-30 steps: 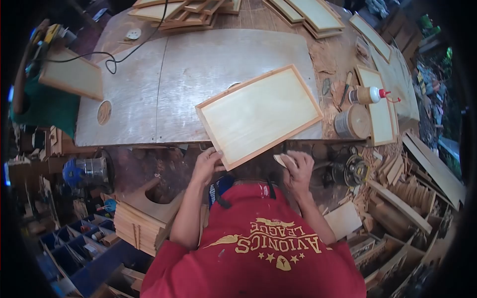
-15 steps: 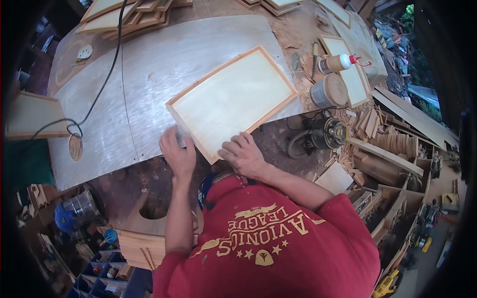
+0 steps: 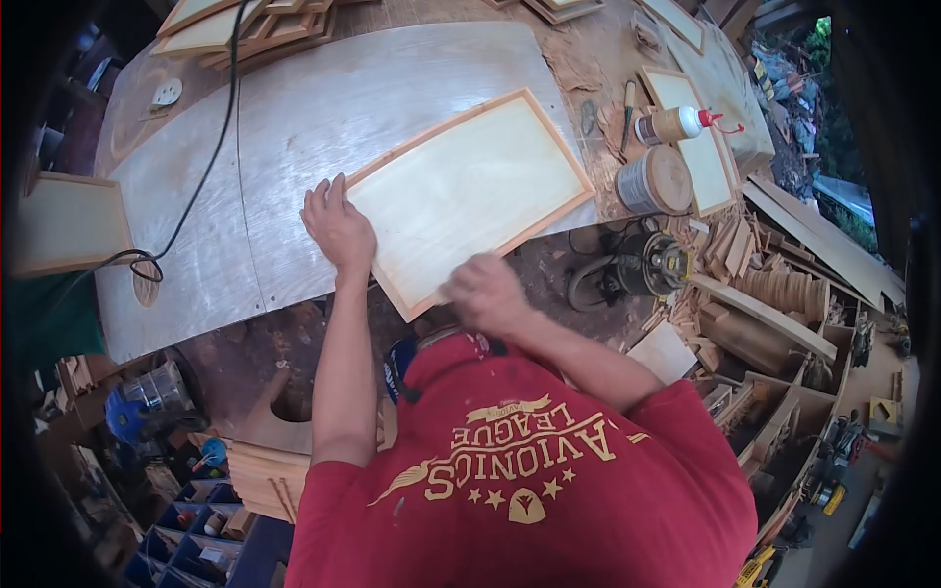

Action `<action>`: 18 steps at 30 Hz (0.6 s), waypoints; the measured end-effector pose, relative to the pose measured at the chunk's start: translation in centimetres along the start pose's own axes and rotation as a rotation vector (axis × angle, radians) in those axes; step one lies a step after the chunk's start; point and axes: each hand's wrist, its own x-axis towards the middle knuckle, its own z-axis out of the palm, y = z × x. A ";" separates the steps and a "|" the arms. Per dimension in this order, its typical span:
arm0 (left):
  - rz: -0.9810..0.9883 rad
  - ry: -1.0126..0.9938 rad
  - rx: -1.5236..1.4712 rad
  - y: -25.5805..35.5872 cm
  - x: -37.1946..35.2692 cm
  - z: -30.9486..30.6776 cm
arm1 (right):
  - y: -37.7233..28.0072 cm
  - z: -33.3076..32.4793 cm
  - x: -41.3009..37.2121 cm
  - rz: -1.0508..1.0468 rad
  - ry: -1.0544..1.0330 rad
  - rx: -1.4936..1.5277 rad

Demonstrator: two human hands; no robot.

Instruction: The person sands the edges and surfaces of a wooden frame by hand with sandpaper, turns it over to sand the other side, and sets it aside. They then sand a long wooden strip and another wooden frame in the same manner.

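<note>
While the left hand braces against the near-left side of the shallow rectangular tray with a pale panel and light-brown wooden rim, its fingers reach up fairly straight and slightly apart, more open than closed, pressing rather than gripping. And over at the near edge, the right hand is a blur, fingers looking bent in beside the rim; whether it has hold of anything, I cannot tell. The tray sits at a slant on the broad greyish-white sheet laid over the brown surface, its lowest corner jutting past the sheet's near edge, towards the red shirt with yellow lettering. Off to the right we have a round tub with a tan lid, just beside a tan-and-white bottle with a red cap, and a slim tool with a wooden handle near them. Up at the far left, wooden-rimmed panels are piled unevenly, and a thin black cable runs down across the sheet, looping near another rimmed panel on the left.
</note>
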 end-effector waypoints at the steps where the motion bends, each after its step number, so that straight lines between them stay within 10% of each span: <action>1: 0.009 -0.005 0.000 -0.3 -0.2 -0.1 | -1.9 0.0 0.9 -0.042 0.006 0.031; 9: 0.012 0.056 -0.021 -0.2 -0.1 0.0 | 8.4 -5.5 -2.9 0.117 0.064 -0.091; 18: -0.010 0.041 -0.031 -0.1 0.0 -0.1 | 1.2 -2.0 1.4 -0.058 -0.035 0.105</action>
